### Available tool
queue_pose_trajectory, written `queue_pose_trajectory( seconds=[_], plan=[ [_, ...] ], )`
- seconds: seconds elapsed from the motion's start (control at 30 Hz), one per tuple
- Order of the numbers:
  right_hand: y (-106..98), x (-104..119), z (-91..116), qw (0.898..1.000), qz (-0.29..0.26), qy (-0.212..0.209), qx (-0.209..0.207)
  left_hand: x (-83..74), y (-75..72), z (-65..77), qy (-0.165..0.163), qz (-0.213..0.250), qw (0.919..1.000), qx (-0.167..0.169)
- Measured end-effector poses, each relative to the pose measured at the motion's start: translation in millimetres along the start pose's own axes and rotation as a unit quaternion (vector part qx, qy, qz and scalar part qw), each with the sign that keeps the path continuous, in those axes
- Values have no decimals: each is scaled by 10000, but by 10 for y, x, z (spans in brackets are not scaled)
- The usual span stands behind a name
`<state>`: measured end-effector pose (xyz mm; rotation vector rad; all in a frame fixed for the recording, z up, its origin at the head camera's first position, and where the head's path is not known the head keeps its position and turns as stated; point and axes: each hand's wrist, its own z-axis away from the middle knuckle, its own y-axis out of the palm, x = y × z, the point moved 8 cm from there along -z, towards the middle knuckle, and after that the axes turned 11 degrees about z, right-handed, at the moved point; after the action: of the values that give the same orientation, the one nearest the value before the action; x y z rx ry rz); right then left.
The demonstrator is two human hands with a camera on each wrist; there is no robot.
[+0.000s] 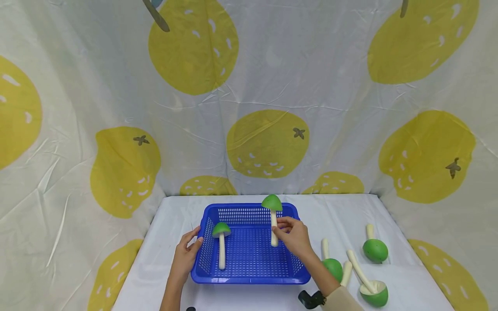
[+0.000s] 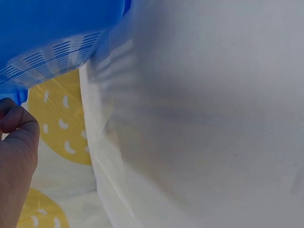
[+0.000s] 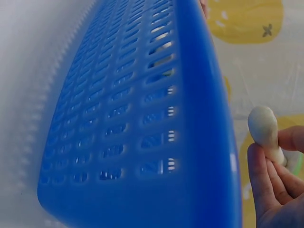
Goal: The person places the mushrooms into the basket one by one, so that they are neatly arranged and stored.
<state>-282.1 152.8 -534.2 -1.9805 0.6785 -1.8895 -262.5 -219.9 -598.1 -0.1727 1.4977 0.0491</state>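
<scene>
My right hand (image 1: 295,236) pinches the pale stem of a green-capped toy mushroom (image 1: 274,224) between thumb and fingers, cap up, over the right part of a blue plastic basket (image 1: 249,280). In the right wrist view the stem's rounded end (image 3: 262,124) shows between the fingertips, beyond the basket's slotted wall (image 3: 123,95). At the basket's left rim, my left hand (image 1: 184,255) grips the edge with thumb and fingers. Another green-capped mushroom (image 1: 222,250) lies inside the basket on the left, cap toward the far side.
Several more green-capped mushrooms lie on the white-covered table to the right of the basket, among them one near the back (image 1: 375,250) and one with its hollow cap showing (image 1: 374,294). A lemon-print cloth (image 1: 268,142) hangs behind and at both sides.
</scene>
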Motion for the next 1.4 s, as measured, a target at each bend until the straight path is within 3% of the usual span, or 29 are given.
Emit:
queue_pose_trajectory(
  seconds=[0.7, 1.4],
  plan=[
    [275, -145, -24, 9998, 13, 183, 122, 7, -1, 10, -13, -75, 10000, -48],
    [575, -78, -8, 9989, 220, -97, 401, 35, -3, -21, -44, 14, 10000, 21]
  ],
)
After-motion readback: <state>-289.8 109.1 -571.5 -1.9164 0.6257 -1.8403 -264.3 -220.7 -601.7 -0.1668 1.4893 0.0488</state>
